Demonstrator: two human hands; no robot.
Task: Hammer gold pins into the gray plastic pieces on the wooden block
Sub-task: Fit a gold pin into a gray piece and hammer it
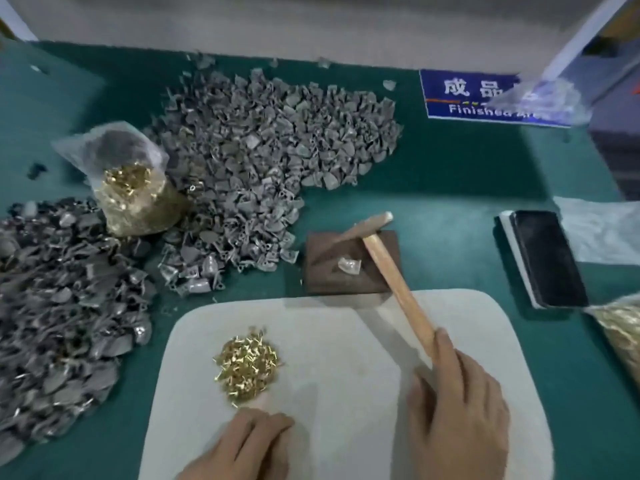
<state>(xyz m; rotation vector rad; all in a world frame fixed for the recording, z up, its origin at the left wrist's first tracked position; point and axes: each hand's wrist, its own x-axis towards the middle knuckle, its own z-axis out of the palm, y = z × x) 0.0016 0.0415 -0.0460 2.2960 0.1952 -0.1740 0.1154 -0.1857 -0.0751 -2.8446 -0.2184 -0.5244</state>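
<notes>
On the wooden block (pixel 349 263), at about one o'clock from the white mat (pixel 346 358), lies one pale gray plastic piece (pixel 349 265). Our right hand (pixel 457 403) grips the wooden handle of the hammer (pixel 398 289) near its end, and the hammer head sits over the far edge of the block, at twelve o'clock from the piece. Our left hand (pixel 242 445) rests on the mat at six o'clock from the small heap of gold pins (pixel 247 363); its fingers look loosely curled, and we cannot see a pin in them. We cannot tell if a pin already stands in the piece. To do this step well, we think the pin should stand straight in its hole, then we give short, light taps from directly above, keeping the piece flat.
</notes>
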